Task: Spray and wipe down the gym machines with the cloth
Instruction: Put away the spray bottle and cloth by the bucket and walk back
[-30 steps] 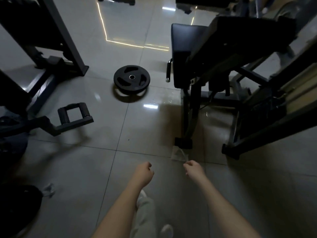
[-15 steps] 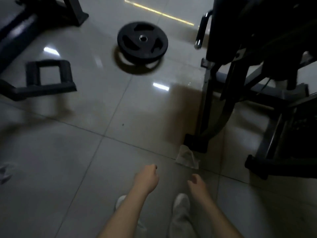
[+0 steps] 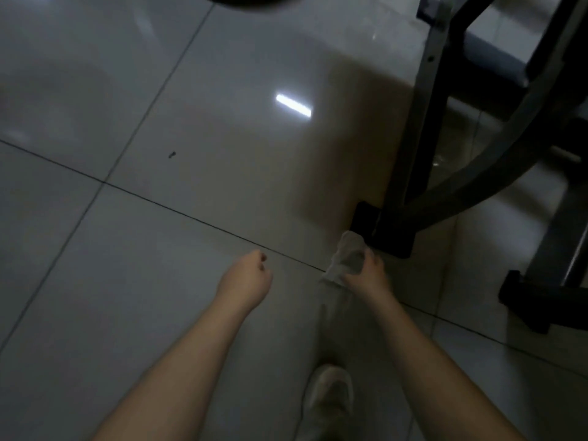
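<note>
While the cloth (image 3: 346,256) is lying crumpled on the tiled floor (image 3: 159,90), touching the black foot cap (image 3: 369,218) of the machine frame (image 3: 413,128), the right hand (image 3: 366,275) is gripping it, fingers and thumb curling round its near end. The left hand (image 3: 246,281) is hanging over bare tile well to the left of the cloth, fingers curling into the palm and holding nothing that is showing.

Progress, as judged: the task is sitting at an early stage. The cloth is only being picked up; no wiping is taking place, and no machine surface is showing wet or streaked. No spray bottle is appearing in view, so spraying is looking outstanding, as is the wiping of every machine.

Count: one cloth; two hands; one pale shoe (image 3: 329,396) under the arms; one machine frame, presenting two black feet, the second foot (image 3: 521,300) lying further right; one dark weight plate (image 3: 248,0), only its edge showing at the top.
</note>
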A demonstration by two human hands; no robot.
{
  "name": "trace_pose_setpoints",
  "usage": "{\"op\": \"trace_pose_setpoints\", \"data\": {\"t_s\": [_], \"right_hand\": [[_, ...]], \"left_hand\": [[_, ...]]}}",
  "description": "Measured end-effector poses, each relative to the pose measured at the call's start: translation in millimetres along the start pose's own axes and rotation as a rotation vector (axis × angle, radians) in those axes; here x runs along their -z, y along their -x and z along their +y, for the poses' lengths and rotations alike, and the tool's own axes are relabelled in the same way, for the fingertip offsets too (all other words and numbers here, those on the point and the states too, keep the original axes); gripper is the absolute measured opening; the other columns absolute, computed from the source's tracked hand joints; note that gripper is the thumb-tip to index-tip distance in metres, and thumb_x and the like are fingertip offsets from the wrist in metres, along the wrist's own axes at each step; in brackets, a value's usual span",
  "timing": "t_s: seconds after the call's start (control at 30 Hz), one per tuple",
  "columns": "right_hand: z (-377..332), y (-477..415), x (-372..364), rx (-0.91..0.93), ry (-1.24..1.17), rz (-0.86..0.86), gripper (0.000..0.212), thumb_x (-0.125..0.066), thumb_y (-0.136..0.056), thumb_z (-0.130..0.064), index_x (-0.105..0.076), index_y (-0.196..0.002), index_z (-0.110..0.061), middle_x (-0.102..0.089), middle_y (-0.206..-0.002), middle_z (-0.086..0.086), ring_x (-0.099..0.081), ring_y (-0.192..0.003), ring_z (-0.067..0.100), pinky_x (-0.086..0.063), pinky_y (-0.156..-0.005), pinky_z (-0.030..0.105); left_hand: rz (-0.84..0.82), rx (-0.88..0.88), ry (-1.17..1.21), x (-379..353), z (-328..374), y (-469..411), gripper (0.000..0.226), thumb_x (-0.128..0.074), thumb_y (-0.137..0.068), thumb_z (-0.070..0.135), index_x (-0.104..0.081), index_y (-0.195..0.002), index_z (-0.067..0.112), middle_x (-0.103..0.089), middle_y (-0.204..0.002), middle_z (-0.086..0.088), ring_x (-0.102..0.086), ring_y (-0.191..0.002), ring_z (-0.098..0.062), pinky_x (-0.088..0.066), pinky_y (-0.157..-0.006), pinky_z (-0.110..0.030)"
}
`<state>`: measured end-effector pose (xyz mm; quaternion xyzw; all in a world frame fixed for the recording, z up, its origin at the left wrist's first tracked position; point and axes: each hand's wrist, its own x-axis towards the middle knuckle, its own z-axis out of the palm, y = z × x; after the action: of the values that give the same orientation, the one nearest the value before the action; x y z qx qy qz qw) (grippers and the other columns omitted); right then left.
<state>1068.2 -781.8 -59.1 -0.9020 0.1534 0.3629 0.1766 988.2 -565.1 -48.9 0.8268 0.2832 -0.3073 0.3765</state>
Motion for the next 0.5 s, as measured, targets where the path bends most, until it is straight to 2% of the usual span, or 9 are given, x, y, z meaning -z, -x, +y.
{"op": "trace_pose_setpoints", "data": {"t_s": [0.13,0.2,0.3,0.4,0.5], "right_hand": [[14,-29,-30,0.028,0.193,0.013,0.093,-0.062,-0.084,-0.049,-0.007,-0.151,-0.016,0.001,-0.158,0.010,-0.013,-0.143,0.032,-0.020,-0.112,0.044],[17,-37,-43,0.074,0.318,0.029,0.091,-0.059,-0.085,-0.051,-0.006,-0.151,-0.018,0.004,-0.157,0.014,-0.007,-0.144,0.032,-0.018,-0.113,0.046],[12,-52,-48,0.068,0.333,0.057,0.093,-0.058,-0.084,-0.054,-0.005,-0.151,-0.019,0.005,-0.157,0.014,-0.010,-0.142,0.035,-0.018,-0.112,0.045],[6,-59,-56,0.063,0.378,0.104,0.077,-0.057,-0.088,-0.047,-0.018,-0.148,-0.016,-0.008,-0.155,0.016,-0.022,-0.135,0.041,-0.026,-0.108,0.047],[8,-54,-67,0.192,0.448,0.252,0.042,-0.053,-0.092,-0.024,-0.044,-0.129,-0.007,-0.037,-0.138,0.019,-0.037,-0.123,0.037,-0.037,-0.096,0.042]], "left_hand": [[-0.018,-0.027,-0.090,-13,-10,-26,0.040,-0.045,-0.093,0.018,-0.049,-0.133,0.012,-0.057,-0.129,-0.010,-0.053,-0.118,-0.028,-0.045,-0.096,-0.035],[-0.067,-0.028,-0.183,-19,-19,-30,0.040,-0.044,-0.093,0.018,-0.048,-0.132,0.013,-0.056,-0.131,-0.011,-0.052,-0.119,-0.028,-0.045,-0.097,-0.037],[-0.101,-0.012,-0.286,-20,-28,-37,0.037,-0.043,-0.092,0.017,-0.049,-0.128,0.012,-0.056,-0.130,-0.012,-0.052,-0.119,-0.030,-0.044,-0.098,-0.039],[-0.095,0.003,-0.311,-18,-32,-45,0.036,-0.043,-0.092,0.018,-0.049,-0.127,0.013,-0.055,-0.130,-0.011,-0.051,-0.120,-0.029,-0.044,-0.099,-0.040],[-0.086,0.005,-0.302,-18,-30,-50,0.037,-0.043,-0.092,0.018,-0.048,-0.129,0.013,-0.054,-0.132,-0.011,-0.051,-0.121,-0.029,-0.043,-0.099,-0.038]]}}
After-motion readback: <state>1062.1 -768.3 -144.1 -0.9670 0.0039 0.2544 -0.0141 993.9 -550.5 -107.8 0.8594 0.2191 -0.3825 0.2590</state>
